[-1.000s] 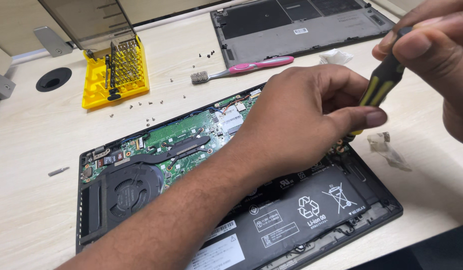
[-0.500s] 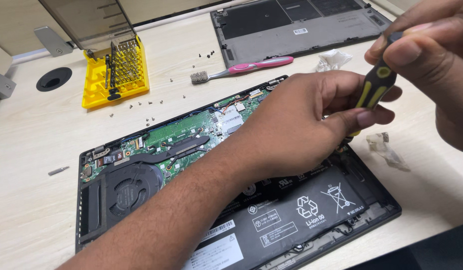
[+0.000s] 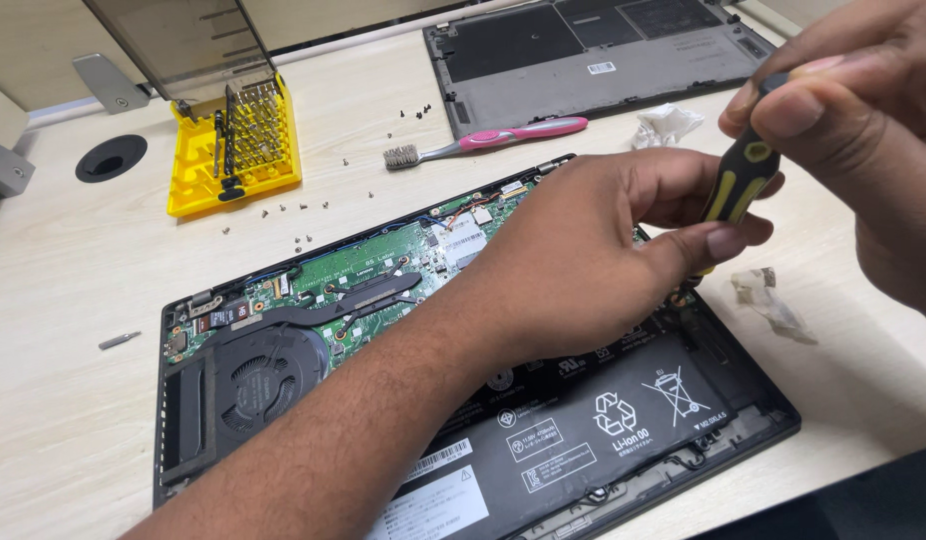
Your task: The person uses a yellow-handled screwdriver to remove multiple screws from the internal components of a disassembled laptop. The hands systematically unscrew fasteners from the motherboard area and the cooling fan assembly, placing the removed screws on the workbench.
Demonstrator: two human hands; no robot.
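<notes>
An opened laptop [image 3: 283, 350] lies bottom-up on the desk, showing its green board, black fan [image 3: 258, 380] and black battery [image 3: 603, 420]. My left hand [image 3: 583, 260] reaches across the laptop's right half, thumb and fingers steadying the lower shaft of a black and yellow screwdriver [image 3: 738, 180]. My right hand [image 3: 853, 130] grips the top of the screwdriver's handle from the right. The screwdriver's tip is hidden behind my left hand, near the laptop's right edge.
A yellow bit set [image 3: 238, 145] with a raised clear lid stands at the back left. Loose screws [image 3: 303, 225] lie near it. A pink toothbrush [image 3: 503, 138] and the removed grey bottom cover [image 3: 593, 55] lie at the back. Crumpled tape bits [image 3: 773, 300] sit at the right, a loose bit [image 3: 118, 340] at the left.
The view has shifted slightly. My right hand and the screwdriver handle moved a little lower and left, turning on the spot. My left hand stays on the shaft.
</notes>
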